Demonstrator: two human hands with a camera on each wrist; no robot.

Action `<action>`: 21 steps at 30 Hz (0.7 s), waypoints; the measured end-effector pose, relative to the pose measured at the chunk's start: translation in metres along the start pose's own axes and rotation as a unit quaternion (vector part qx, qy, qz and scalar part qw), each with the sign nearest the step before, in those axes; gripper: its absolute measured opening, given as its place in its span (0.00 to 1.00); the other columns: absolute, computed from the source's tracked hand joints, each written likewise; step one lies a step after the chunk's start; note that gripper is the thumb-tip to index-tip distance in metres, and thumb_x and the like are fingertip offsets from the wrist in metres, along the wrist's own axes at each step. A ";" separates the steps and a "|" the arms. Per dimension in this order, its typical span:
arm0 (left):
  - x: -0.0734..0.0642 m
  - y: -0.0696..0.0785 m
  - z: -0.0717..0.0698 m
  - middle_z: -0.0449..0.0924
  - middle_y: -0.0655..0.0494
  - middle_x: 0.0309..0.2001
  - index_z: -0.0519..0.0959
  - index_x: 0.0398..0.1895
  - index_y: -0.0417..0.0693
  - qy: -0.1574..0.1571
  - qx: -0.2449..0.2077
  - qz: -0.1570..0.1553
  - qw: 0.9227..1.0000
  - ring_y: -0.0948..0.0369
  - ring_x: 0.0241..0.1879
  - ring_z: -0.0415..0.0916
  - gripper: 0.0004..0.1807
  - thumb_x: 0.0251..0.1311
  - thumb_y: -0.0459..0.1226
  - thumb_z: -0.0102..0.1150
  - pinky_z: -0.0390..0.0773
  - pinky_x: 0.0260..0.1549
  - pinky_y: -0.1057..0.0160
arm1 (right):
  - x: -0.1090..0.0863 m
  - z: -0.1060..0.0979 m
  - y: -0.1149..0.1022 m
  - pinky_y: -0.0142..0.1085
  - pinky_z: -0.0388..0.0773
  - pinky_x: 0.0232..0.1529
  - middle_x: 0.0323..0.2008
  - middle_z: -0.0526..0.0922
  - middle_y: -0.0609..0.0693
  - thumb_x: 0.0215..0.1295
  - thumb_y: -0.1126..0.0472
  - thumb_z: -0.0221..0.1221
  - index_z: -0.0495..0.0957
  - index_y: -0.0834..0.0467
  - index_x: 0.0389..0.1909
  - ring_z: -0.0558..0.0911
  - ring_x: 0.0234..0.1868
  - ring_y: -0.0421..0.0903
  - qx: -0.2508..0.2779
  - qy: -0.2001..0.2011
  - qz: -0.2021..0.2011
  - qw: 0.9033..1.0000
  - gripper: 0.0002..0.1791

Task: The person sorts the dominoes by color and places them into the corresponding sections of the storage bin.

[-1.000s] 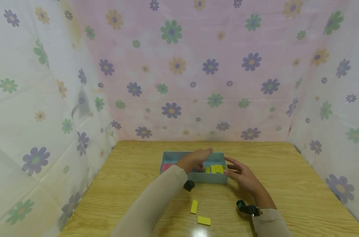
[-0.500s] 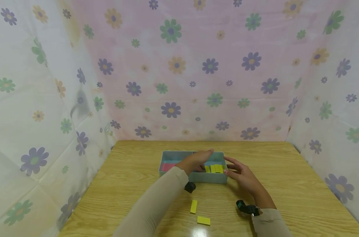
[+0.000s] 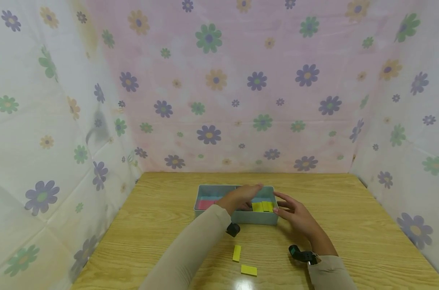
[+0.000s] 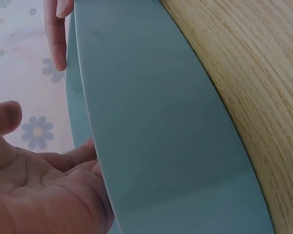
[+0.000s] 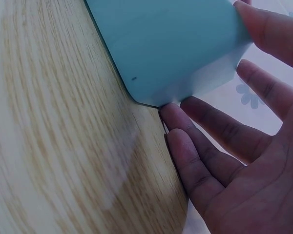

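A blue-grey box [image 3: 255,218] with a divider stands on the table. My left hand [image 3: 237,198] reaches over its front wall into the right compartment, fingertips beside several yellow rectangular tiles [image 3: 262,206] lying there. In the left wrist view, the thumb of my left hand [image 4: 44,195] sticks out away from the fingers, which go down behind the wall. Pink tiles [image 3: 205,204] lie in the left compartment, partly behind my left wrist. My right hand [image 3: 299,216] rests against the box's right end; in the right wrist view its extended fingers [image 5: 185,146] touch the end wall.
Two loose yellow tiles, one upright in view [image 3: 237,253] and one crosswise [image 3: 249,270], lie on the wooden table [image 3: 168,241] in front of the box. Flowered cloth [image 3: 219,121] hangs behind the table and at both sides.
The leftmost yellow tile in the box has slid right against the others, closing the gap, with my left fingertips moving right beside it. My right hand has stayed at the box's end.
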State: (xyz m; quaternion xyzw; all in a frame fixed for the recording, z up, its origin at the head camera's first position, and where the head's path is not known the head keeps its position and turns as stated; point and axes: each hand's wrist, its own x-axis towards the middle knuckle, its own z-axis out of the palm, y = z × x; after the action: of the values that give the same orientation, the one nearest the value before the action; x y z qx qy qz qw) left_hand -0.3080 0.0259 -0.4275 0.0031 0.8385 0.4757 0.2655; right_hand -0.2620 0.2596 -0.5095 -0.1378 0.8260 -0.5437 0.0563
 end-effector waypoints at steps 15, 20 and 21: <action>0.000 0.002 -0.001 0.80 0.37 0.59 0.67 0.75 0.41 0.021 0.037 0.019 0.999 0.43 0.52 0.83 0.45 0.70 0.66 0.52 0.84 0.52 0.46 | 0.001 0.000 0.003 0.66 0.72 0.66 0.74 0.68 0.64 0.74 0.45 0.61 0.59 0.43 0.81 0.68 0.73 0.68 0.002 -0.003 0.000 1.000 0.38; -0.010 0.002 -0.011 0.81 0.41 0.55 0.74 0.68 0.39 0.030 0.044 0.055 0.997 0.47 0.45 0.86 0.40 0.71 0.63 0.53 0.85 0.51 0.46 | 0.001 0.000 0.004 0.66 0.72 0.66 0.74 0.68 0.64 0.74 0.44 0.61 0.59 0.42 0.81 0.68 0.73 0.68 0.002 -0.003 0.001 1.000 0.38; -0.012 0.002 -0.014 0.81 0.42 0.54 0.74 0.67 0.39 0.032 0.041 0.064 0.997 0.48 0.44 0.87 0.39 0.71 0.63 0.54 0.86 0.50 0.46 | 0.001 0.000 0.004 0.66 0.72 0.66 0.74 0.68 0.65 0.74 0.45 0.61 0.59 0.42 0.81 0.68 0.73 0.69 0.002 -0.003 -0.001 1.000 0.38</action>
State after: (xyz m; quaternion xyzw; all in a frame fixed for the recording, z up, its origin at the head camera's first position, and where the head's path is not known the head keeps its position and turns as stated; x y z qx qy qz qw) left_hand -0.3044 0.0126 -0.4148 0.0521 0.8637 0.4566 0.2070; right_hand -0.2638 0.2605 -0.5134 -0.1404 0.8244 -0.5452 0.0586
